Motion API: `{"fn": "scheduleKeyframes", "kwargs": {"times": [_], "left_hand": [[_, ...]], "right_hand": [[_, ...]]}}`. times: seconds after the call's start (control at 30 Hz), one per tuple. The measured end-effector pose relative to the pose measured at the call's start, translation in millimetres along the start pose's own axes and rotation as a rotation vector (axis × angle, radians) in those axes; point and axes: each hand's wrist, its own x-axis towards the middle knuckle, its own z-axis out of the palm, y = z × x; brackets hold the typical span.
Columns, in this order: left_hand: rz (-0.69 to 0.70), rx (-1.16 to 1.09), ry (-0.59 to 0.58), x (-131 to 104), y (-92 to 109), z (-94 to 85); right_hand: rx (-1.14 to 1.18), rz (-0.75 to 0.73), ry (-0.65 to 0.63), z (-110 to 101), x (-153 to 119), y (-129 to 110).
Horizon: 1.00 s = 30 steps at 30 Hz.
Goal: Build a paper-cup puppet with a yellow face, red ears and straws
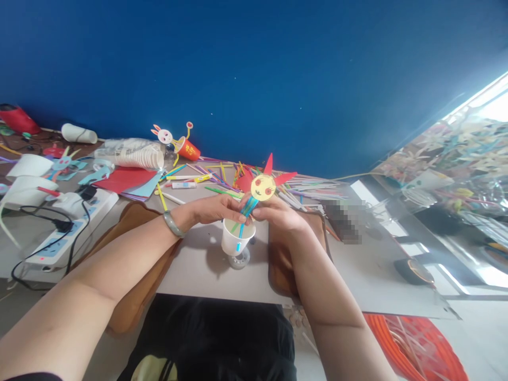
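Observation:
A round yellow paper face (263, 187) with red pointed pieces tops a bundle of blue straws (248, 205). Both hands meet at this bundle, just under the face. My left hand (219, 208) pinches it from the left, thumb in front. From the right, my right hand (278, 214) holds it with the thumb near the left one; its other fingers are partly hidden behind. Below the hands is a white paper cup (238, 238), with straw ends inside and a short blue piece at its front. A small grey round object (239, 259) lies beneath the cup.
Many coloured straws (222, 172) lie along the wall. A red cup with a rabbit figure (188, 149), stacked cups (138, 154) and red paper (126, 180) are at the back left. A power strip (71, 233) with cables lies left. Brown pads (282, 264) flank the work area.

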Motion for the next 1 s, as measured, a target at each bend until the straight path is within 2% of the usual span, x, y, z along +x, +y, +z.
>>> {"fn": "scheduleKeyframes", "kwargs": {"times": [0.1, 0.27, 0.37, 0.6, 0.8, 1.0], "left_hand": [[0.019, 0.018, 0.038, 1, -2, -0.8], [0.021, 0.165, 0.199, 3, -4, 0.5], [0.081, 0.134, 0.257, 5, -5, 1.8], [0.100, 0.099, 0.266, 7, -2, 2.6], [0.120, 0.209, 0.288, 8, -1, 0.4], [0.112, 0.308, 0.365, 6, 0, 1.5]], "right_hand": [[-0.009, 0.012, 0.071, 8, 4, -2], [-0.095, 0.022, 0.282, 22, 12, 5], [-0.130, 0.021, 0.365, 24, 14, 10], [-0.172, 0.055, 0.379, 20, 12, 6], [-0.231, 0.050, 0.360, 16, 12, 4], [-0.220, 0.057, 0.379, 14, 12, 13]]}}
